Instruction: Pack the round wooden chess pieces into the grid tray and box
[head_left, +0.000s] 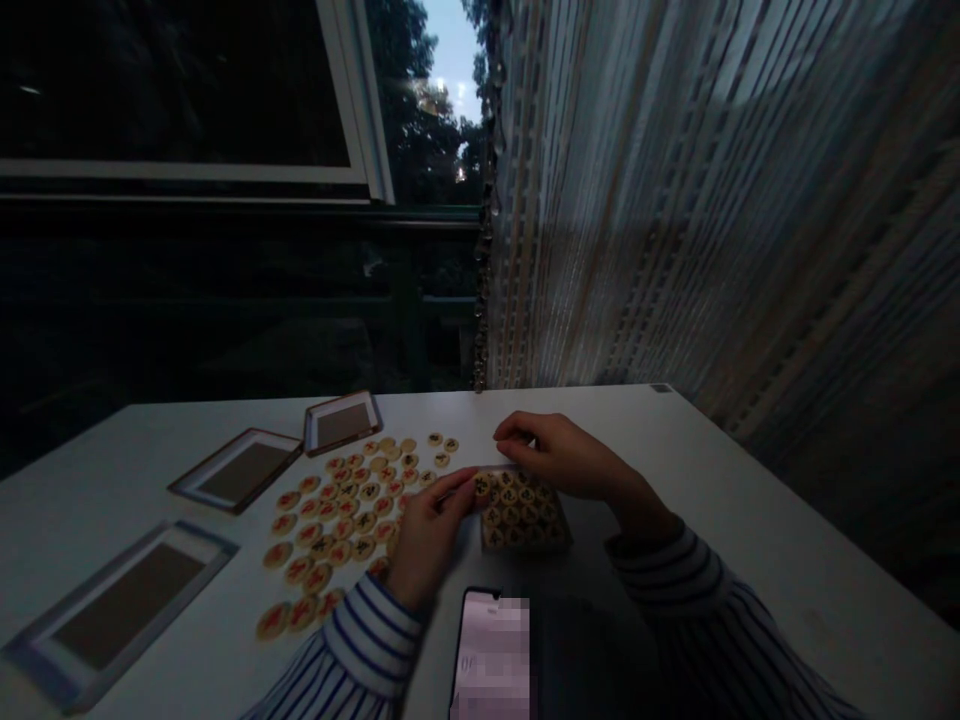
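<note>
A small box [525, 548] on the white table holds rows of round wooden pieces with dark characters. My left hand [435, 525] is at the box's left edge, its thumb and forefinger pinching one round piece [482, 486] at the upper left corner. Over the box's far right side, my right hand [555, 450] has its fingers curled together, and whatever they hold, if anything, is hidden. Many loose round pieces [345, 507] with red or black characters lie spread to the left of my left hand, some partly behind it.
Three shallow framed trays or lids stand at the left: a large near one [131, 610], a middle one [238, 468] and a far one [341, 422]. A phone [487, 650] lies in front of the box. A string curtain [637, 200] hangs behind the table.
</note>
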